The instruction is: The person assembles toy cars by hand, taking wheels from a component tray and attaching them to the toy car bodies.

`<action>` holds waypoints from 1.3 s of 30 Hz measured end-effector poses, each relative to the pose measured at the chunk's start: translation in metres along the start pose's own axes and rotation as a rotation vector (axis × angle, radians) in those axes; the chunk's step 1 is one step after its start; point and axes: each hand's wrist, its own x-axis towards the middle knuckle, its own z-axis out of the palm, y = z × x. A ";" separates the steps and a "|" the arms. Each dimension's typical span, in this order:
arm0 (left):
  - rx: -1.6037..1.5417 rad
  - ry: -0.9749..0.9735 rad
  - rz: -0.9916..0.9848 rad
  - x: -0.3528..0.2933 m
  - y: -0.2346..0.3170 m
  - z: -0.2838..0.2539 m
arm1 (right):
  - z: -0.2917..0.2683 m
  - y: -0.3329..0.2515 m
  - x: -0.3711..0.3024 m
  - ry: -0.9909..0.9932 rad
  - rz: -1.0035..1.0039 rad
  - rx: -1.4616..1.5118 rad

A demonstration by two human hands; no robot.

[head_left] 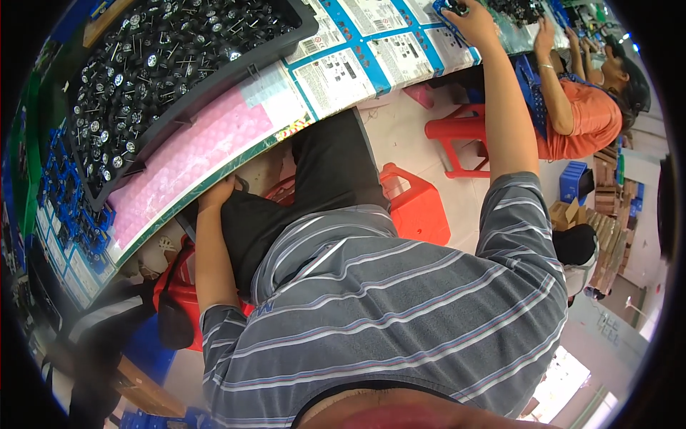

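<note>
At the far side of the table, my right hand [477,26] is closed around a small blue plastic part [439,6] with dark pieces on it. Its exact kind is too small to make out. My left hand [216,194] is low by my thigh, just under the table's front edge, and its fingers are mostly hidden. Left of centre on the table, a large black tray [309,27] is heaped with small black toy wheels [151,60] joined by thin metal axles. Blue plastic parts [68,196] lie in a pile beside the tray.
Pink bubble wrap [207,143] lies along the front of the table, and printed card sheets [336,79] cover its surface. A red stool [461,130] and another red seat [414,207] stand below. A co-worker in orange [586,118] sits at the right, hands over the table.
</note>
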 end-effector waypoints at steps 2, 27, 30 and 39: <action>0.024 0.032 -0.009 -0.003 -0.008 0.008 | -0.004 -0.013 -0.004 0.022 0.051 0.047; -0.119 0.094 0.021 -0.003 0.001 0.013 | 0.041 0.073 -0.043 0.110 0.086 0.244; -0.528 0.123 -0.020 -0.020 0.003 0.037 | 0.032 0.039 -0.063 0.096 0.074 0.330; -1.554 -0.088 0.536 -0.120 0.155 -0.039 | 0.007 -0.156 -0.214 -0.136 -0.090 0.863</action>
